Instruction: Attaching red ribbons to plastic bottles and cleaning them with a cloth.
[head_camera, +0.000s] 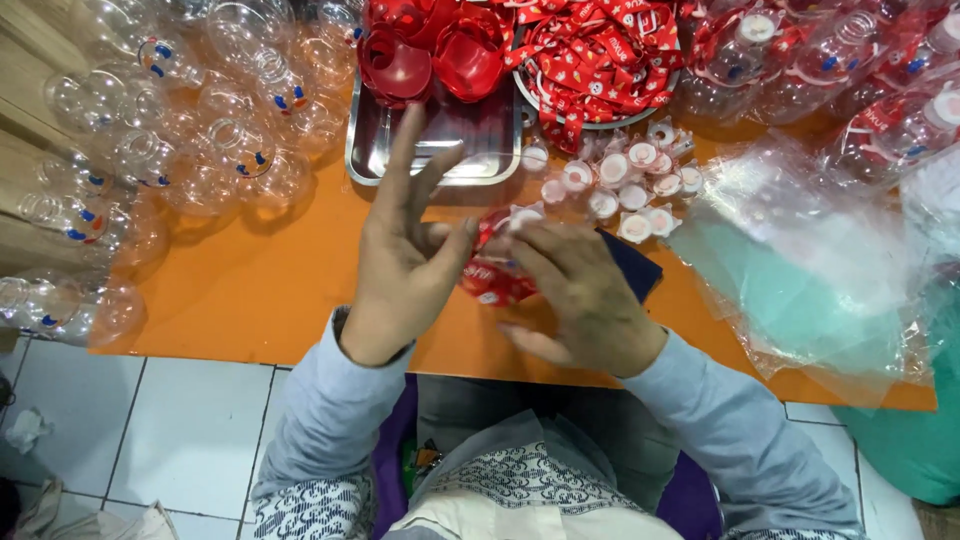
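My left hand (405, 250) and my right hand (575, 290) meet over the orange table (250, 290), just past its near edge. Between them is a clear plastic bottle with a red strap and red label (492, 275). The right hand wraps around it with fingers closed. The left hand's thumb presses against it while the other fingers point up and apart. A white cap (525, 214) shows at the top of the bottle. Most of the bottle is hidden by my hands.
Several empty clear bottles (180, 130) lie piled at the left. A steel tray (440, 140) with red cups (430, 50) stands ahead, beside a bowl of red straps (600, 60). White caps (630, 180) lie loose. Clear plastic bags (800, 260) and finished bottles (850, 70) fill the right.
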